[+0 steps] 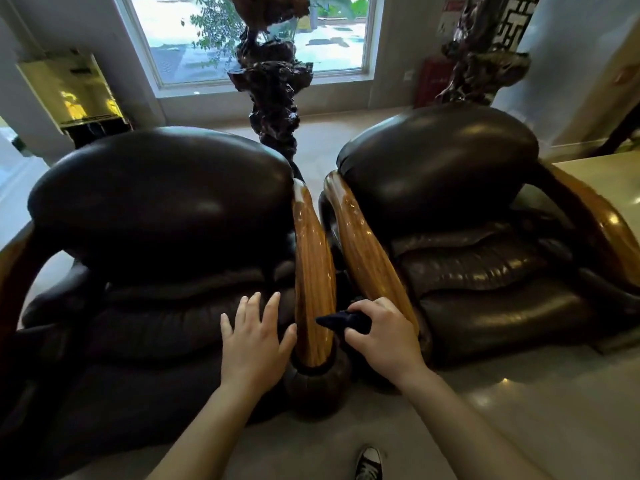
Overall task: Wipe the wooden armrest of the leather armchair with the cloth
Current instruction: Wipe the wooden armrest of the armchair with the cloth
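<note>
Two dark leather armchairs stand side by side, the left armchair and the right armchair. Their glossy wooden armrests run next to each other in the middle: the left chair's armrest and the right chair's armrest. My right hand grips a small dark blue cloth, whose tip lies against the lower right side of the left chair's armrest. My left hand hovers with fingers spread over the left chair's seat cushion, its thumb beside that armrest's near end.
A tall dark carved wood sculpture rises behind the gap between the chairs, with a second one at the back right. A window fills the far wall. My shoe stands on the pale tiled floor.
</note>
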### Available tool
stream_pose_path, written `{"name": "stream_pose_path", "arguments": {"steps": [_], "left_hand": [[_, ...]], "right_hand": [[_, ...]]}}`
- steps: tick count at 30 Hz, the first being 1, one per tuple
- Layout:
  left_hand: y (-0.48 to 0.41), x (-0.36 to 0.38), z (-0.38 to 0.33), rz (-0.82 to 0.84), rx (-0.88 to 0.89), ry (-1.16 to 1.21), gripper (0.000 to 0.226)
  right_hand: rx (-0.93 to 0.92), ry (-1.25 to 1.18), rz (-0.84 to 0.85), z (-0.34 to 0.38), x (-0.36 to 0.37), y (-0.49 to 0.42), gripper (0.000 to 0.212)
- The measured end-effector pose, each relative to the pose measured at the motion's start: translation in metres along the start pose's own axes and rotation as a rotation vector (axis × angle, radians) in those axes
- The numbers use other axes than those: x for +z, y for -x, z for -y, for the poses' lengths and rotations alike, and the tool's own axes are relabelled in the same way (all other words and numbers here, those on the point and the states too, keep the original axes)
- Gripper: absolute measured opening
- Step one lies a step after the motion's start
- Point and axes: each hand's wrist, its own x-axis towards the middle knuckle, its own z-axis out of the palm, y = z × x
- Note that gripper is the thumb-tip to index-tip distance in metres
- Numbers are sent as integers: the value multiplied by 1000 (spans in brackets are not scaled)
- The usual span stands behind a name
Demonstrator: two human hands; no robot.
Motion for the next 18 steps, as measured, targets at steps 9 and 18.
{"name": "stream_pose_path", "arguments": {"steps": [9, 18], "left_hand": [[-70, 24, -54, 34, -44, -19, 70], [-128, 38, -68, 77, -39, -41, 70]], "right_hand": [[-10, 1, 23, -53, -35, -83, 36], [36, 0, 10, -88, -45, -136, 34]]}}
